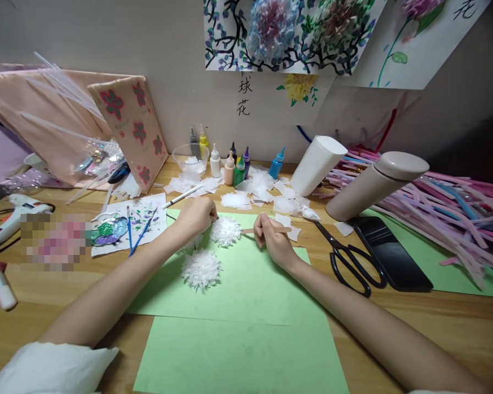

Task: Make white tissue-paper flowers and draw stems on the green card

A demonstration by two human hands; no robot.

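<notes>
Two green sheets [242,355] lay on the wooden table [41,295]. On the farther sat a round white flower [201,270] of ruffled, papery petals; behind it, between the hands, a second flower [225,231]. The right hand [274,241] pinched a flat wooden stick [283,230]; the left hand [198,218] curled at that flower's edge, its grip too hidden to tell. Bottles [239,171] stood near a pale wall [164,71].

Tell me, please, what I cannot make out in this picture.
All in the head view:
- What the left hand pinches, if anything: its own fingers hide it.
- Full shape of the flower behind the left wrist: the wrist covers part.
- The pink thing at left: blurred into squares.
- End of the glue gun: cut off by the left edge.
</notes>
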